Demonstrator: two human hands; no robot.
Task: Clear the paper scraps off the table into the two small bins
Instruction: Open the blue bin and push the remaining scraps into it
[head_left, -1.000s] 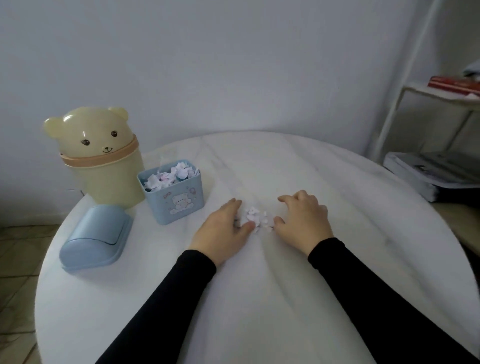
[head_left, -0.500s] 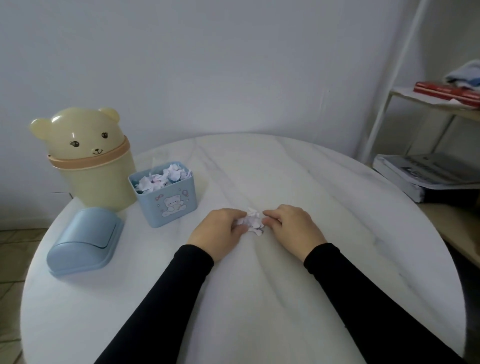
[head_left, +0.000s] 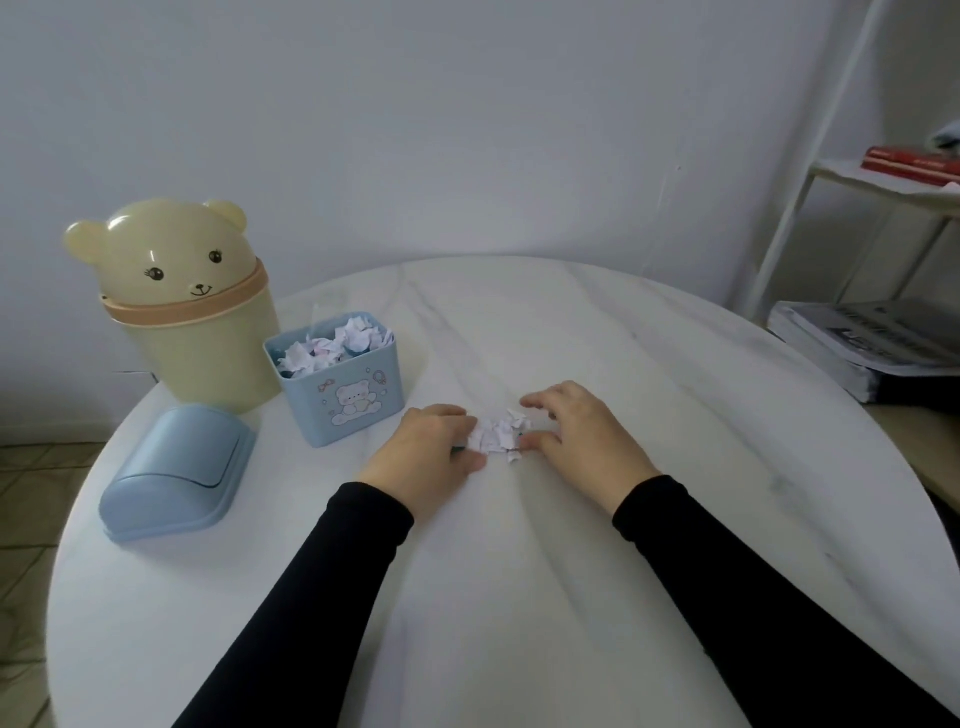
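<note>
My left hand and right hand lie palm-down on the round white marble-patterned tabletop, flanking a small heap of torn white paper scraps. The left hand's fingers curl in against the heap's left edge with the thumb along its near side, a narrow grip closing on the scraps. The right hand's grip is wider, fingers spread and bent, the thumb tip touching the heap's right edge while the forefinger reaches past it at the back. Both forearms wear black sleeves.

To the left of the heap stands the open square pale-blue plastic bin with a bear print, filled near its rim with more scraps. Behind and just beside it rises the cream bear-shaped plastic bin with a domed head lid, its lid on. A pale-blue domed plastic lid lies on the tabletop in front of that bin. At the right, a white metal shelf carries red books; a stack of grey printed papers sits lower.
</note>
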